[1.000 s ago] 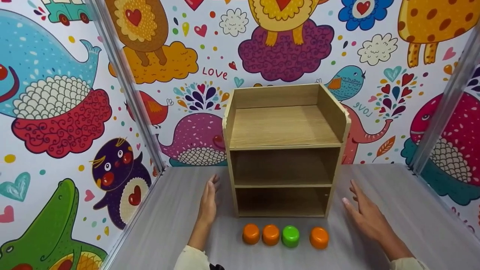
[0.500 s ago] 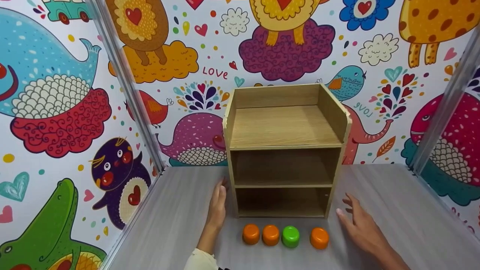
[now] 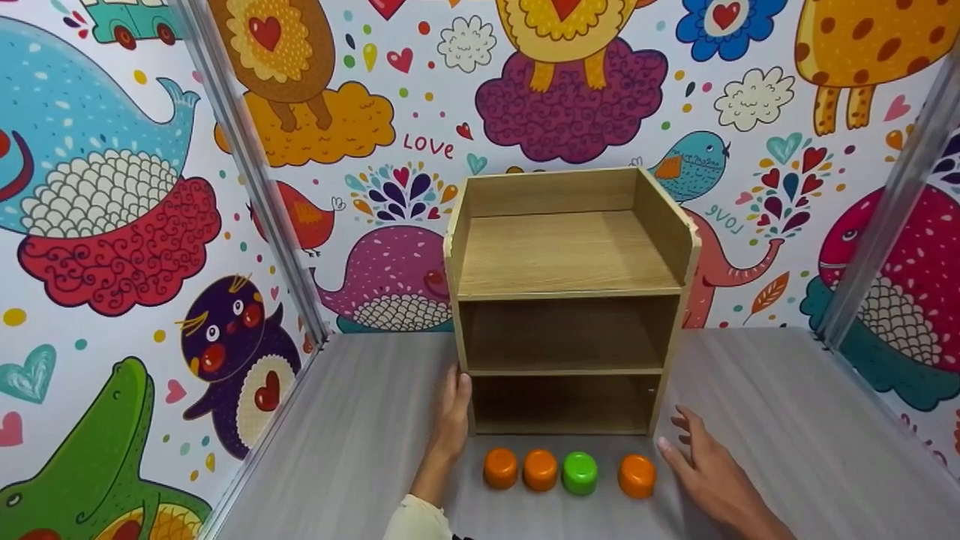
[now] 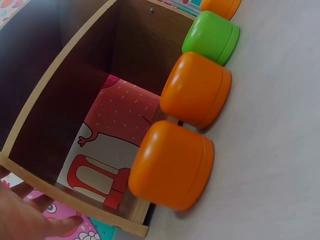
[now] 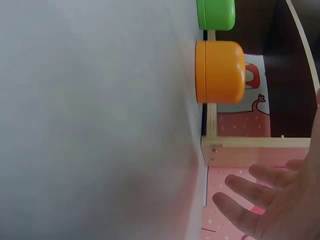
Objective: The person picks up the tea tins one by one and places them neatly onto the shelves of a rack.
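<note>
A small wooden shelf unit (image 3: 570,255) with a raised back and two compartments below its top stands on the grey table. My left hand (image 3: 448,420) is at its left side panel, fingers extended and fingertips right at the panel's front edge. On the other side, my right hand (image 3: 711,472) hovers beside the lower right corner, fingers spread, holding nothing. In front stand small rounded plastic pots in a row: two orange ones (image 3: 501,469), a green one (image 3: 580,473), then an orange one (image 3: 637,476) after a gap, nearest my right hand.
Walls (image 3: 420,82) printed with cartoon animals enclose the table (image 3: 360,420) at the back and sides. Metal corner posts (image 3: 255,172) rise at left and right. In the left wrist view, a pink print (image 4: 120,110) shows inside the lower compartment.
My left hand has moved right, up to the shelf unit's side. My right hand has come left and nearer the front, towards the lower right corner. The shelf unit and pots stay put.
</note>
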### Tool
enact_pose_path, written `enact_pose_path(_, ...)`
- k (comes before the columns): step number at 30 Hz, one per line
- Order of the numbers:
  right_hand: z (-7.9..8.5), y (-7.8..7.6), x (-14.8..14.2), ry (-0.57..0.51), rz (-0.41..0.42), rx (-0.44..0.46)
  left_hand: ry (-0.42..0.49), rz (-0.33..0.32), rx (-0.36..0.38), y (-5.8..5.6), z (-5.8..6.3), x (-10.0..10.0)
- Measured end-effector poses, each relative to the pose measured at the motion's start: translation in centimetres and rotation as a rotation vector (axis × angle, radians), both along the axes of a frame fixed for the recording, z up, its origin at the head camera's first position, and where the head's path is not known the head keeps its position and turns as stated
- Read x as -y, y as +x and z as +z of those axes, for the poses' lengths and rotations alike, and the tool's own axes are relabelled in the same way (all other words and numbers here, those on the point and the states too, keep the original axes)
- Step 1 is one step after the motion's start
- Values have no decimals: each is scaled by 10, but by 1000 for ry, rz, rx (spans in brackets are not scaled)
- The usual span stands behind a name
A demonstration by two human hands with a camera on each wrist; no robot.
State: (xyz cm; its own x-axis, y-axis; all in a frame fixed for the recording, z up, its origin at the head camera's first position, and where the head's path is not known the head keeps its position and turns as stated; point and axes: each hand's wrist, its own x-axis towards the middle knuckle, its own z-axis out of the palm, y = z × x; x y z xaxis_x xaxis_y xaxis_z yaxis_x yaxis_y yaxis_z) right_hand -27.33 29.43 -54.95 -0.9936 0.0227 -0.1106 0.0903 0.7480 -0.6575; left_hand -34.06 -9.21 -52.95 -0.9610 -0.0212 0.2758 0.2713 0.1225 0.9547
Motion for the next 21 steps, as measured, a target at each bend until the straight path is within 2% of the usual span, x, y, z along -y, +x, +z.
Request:
enact_pose_path(5,-2,2,7,13,11,-9,8,-3,12,-5,-6,-3)
enact_pose_path(12,-5,4,15,28,22,-45,12,-32,-105,-15,-10,-7)
enact_pose_path(15,-5,3,17,35,28,-41,5,0,-130,-18,-9,-9)
enact_pose_path(21,-6,3,22,39,34,-21,52,13,-4,-18,-7,-13)
